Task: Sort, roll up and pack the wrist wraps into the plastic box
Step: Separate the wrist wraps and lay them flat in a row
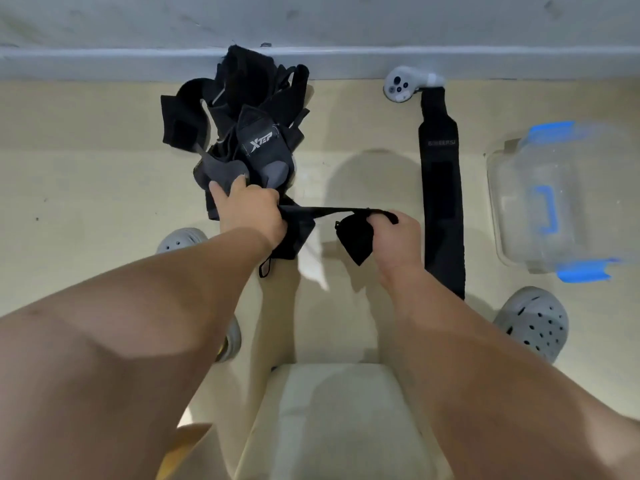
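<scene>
Head view: looks down past both forearms at a beige floor [104,174], with a pale stool seat [339,410] at the near edge.
Left hand: the left hand [247,211] has its fingers curled round one end of a black wrist wrap [356,239], at the near edge of the pile.
Right hand: the right hand [393,239] grips the other end, where the fabric is bunched; a thin strap runs taut between the two hands.
Unsorted stock: a pile of wraps [249,133] lies tangled on the far left, against the skirting. One piece is marked XTEP.
Sorted stock: one long black wrap [441,188] lies flat and straight on the right, between the hands and the box. It is not rolled.
Plastic box: the clear plastic box [512,188] with blue clips sits on the far right, well apart from the hands. It is blurred; no wrap can be made out inside.
Other items: a white handheld controller [401,83] touches the far end of the flat wrap; a grey clog [533,320] is near right.
Progress, judged: early. One wrap has been separated and a second is being freed from the pile. All the rolling and packing appears to be left to do.
</scene>
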